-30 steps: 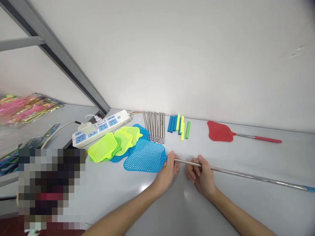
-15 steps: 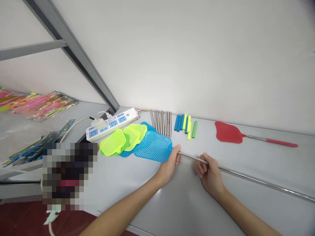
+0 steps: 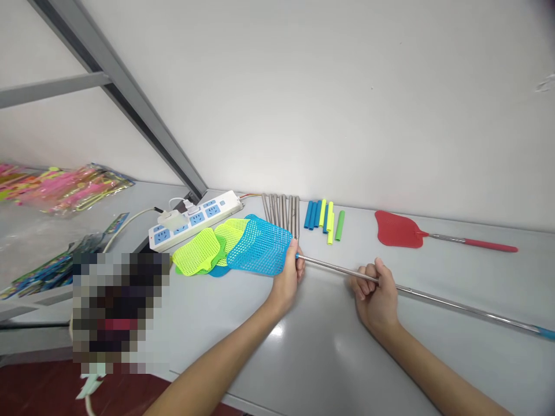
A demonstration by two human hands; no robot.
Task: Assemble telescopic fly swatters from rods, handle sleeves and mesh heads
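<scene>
— Grip first: what do the hands have?
— Both are closed on one swatter. Left hand (image 3: pixel 288 277) pinches the neck where the blue mesh head (image 3: pixel 259 247) meets the rod (image 3: pixel 433 297); right hand (image 3: pixel 377 289) is a fist around the rod further along.
— Where does the swatter sit?
— Head lifted a little over the table (image 3: pixel 329 346), tilted; the thin, shiny metal rod runs right, low over the table, to a blue tip (image 3: pixel 548 333) at the frame edge. Whether that end is cut off, I cannot tell.
— Anything hidden?
— A pixelated block (image 3: pixel 119 312) covers the lower left. The raised head overlaps the loose heads (image 3: pixel 203 257) behind it: yellow-green perforated plastic, with one more blue, mostly covered.
— Further back?
— A white power strip (image 3: pixel 195 221) with blue sockets and a plug in it, a row of short metal tubes (image 3: pixel 281 211) partly behind the head, and short blue, yellow and green sleeves (image 3: pixel 324 216). Right of those lies a finished red swatter (image 3: pixel 399 230) with a red handle.
— And far left?
— Glossy, colourful packets (image 3: pixel 69 185), blurred.
</scene>
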